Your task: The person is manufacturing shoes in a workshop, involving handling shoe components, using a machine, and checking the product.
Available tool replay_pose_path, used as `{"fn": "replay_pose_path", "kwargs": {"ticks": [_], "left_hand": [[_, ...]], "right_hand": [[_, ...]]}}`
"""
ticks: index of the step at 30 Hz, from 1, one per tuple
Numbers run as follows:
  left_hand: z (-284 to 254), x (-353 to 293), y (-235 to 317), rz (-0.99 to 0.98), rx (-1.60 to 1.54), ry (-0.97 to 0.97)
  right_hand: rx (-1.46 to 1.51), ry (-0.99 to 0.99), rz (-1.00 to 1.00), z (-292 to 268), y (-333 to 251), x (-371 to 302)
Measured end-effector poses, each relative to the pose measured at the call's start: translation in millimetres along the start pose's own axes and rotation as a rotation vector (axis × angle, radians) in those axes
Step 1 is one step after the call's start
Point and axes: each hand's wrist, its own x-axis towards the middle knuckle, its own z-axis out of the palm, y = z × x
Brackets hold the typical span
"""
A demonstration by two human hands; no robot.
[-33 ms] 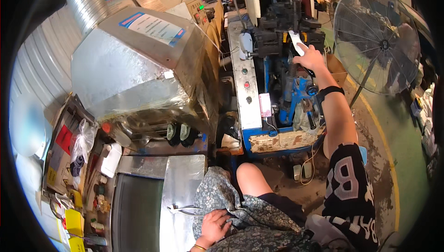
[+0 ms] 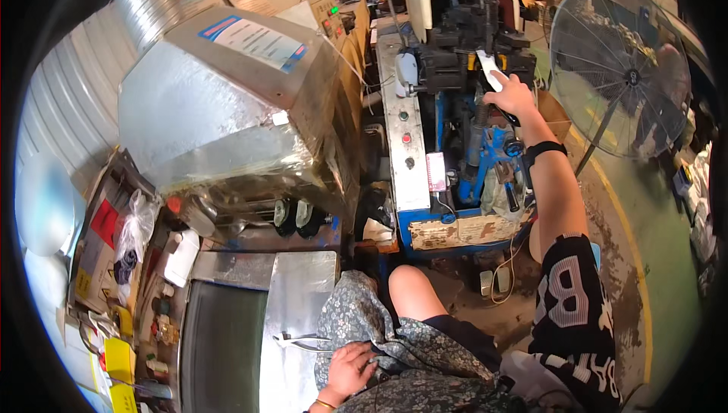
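Observation:
My right hand (image 2: 512, 98) reaches far forward to a black machine head (image 2: 447, 64) on a blue frame. Its thumb and fingers close on the near end of a narrow white piece (image 2: 489, 66), whose far end sits among the machine's dark and yellow parts. What kind of piece it is, I cannot make out. Down in my lap, my left hand (image 2: 351, 369) rests on a floral apron (image 2: 349, 310) with loosely extended fingers and holds nothing visible. Just beyond it, pliers (image 2: 299, 343) lie on a metal plate (image 2: 303, 284), handles toward the apron.
Left of the machine head runs a white panel (image 2: 409, 170) with buttons. A big metal hood (image 2: 205, 102) with a duct stands at left, above a dark conveyor belt (image 2: 224, 337). A caged fan (image 2: 622, 72) stands right. Pedals (image 2: 493, 284) sit on the floor beneath the machine.
The whole picture has shifted slightly. Both hands stay in nearly the same places, the right one still on the white piece.

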Motion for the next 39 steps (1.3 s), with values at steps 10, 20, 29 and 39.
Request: {"fn": "replay_pose_path", "kwargs": {"ticks": [10, 20, 29, 39], "left_hand": [[-10.2, -17.1, -11.3, -0.034, -0.12, 0.016], [-46.5, -129.2, -66.3, -0.563, -0.446, 0.413], [-111.5, -438.6, -145.8, -1.857, 0.653, 0.834], [-161.2, -420.0, -226.1, -2.014, 0.305, 0.671]], "right_hand": [[-0.022, -0.024, -0.011, 11.4, 12.5, 14.0], [-0.45, 0.456, -0.74, 22.6, -36.8, -52.1], [0.553, -0.742, -0.52, 257.0, -10.9, -398.4], [0.305, -0.56, -0.678, 223.6, -68.2, -422.5]]}}
